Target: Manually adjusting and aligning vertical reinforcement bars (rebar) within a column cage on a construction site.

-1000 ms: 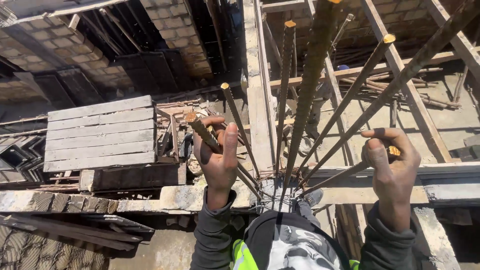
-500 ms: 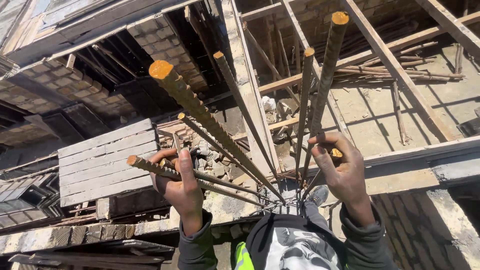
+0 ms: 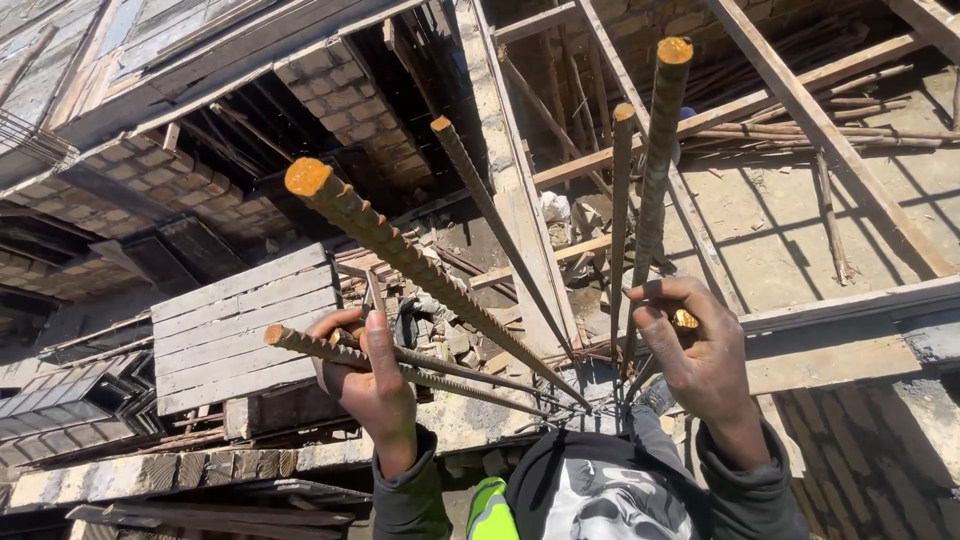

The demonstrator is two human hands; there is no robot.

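Several ribbed steel bars with orange-rusted tips rise toward me from a bundle at my chest. My left hand is closed around a lower bar that leans out to the left. A thicker bar passes just above that hand. My right hand grips another bar whose orange tip shows between the fingers. Two upright bars stand just left of the right hand. A slimmer bar leans between the two hands.
Far below lie a pale wooden plank panel, rubble, brick walls and a concrete slab crossed by diagonal timber props. A brick ledge runs under my left arm. I wear a dark hoodie with a yellow vest strap.
My view has swung right and tilted, so the bars now fan out leftward. Both hands have shifted along the bars; the left hand has closed on the lower left bar.
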